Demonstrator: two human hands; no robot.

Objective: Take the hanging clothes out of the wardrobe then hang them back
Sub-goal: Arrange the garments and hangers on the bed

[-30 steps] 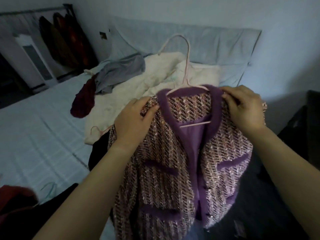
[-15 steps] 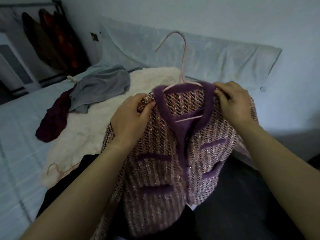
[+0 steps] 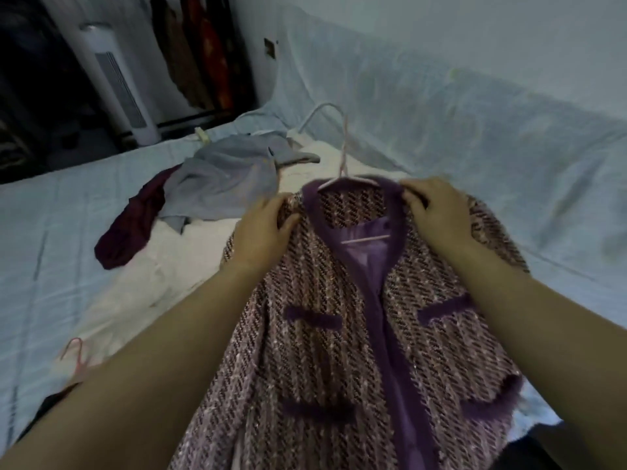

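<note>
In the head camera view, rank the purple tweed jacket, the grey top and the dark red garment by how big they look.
1. purple tweed jacket, largest, though also nearest the camera.
2. grey top.
3. dark red garment, partly hidden under the grey top.

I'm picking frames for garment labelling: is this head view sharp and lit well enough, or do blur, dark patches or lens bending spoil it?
Head view: dim, bluish light, no glare; the tweed jacket, left hand and right hand are slightly soft but readable; the corner beside the tower fan is nearly black; the wide-angle lens bows the bed toward the frame edges.
</note>
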